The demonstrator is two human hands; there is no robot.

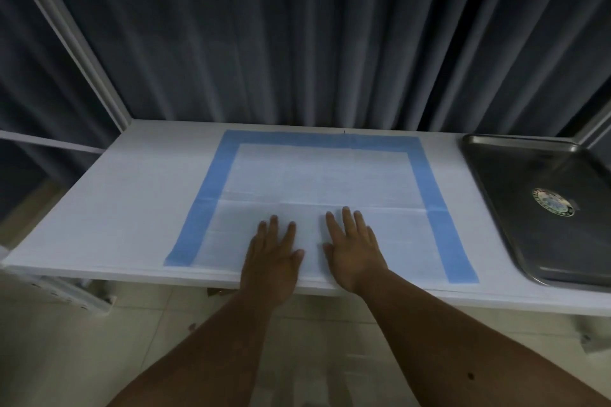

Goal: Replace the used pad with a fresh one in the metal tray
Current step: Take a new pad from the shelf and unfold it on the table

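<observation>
Pressing flat with straight, slightly spread fingers, the left hand (272, 253) and the right hand (355, 249) lie palm-down side by side on the near middle of the pad (317, 175), gripping nothing; their thumbs point toward each other with a narrow strip of pad showing between them. The pad is white with a blue border along its left, far and right sides, and it lies spread open on the white table (139, 182), its near edge reaching the table's front edge under the wrists. Fold creases cross it, one running left to right just beyond the fingertips and another running away from the person down the centre. To the right of the pad, apart from it, the metal tray (515, 201) sits on the table's right end, partly cut off by the picture's edge; its dark bottom is bare apart from a round sticker (553, 202). Dark blue pleated curtains (297, 36) hang behind the table, and a white frame post (82, 53) slants down to the table's far left corner. Pale floor tiles (66, 340) show below the forearms.
</observation>
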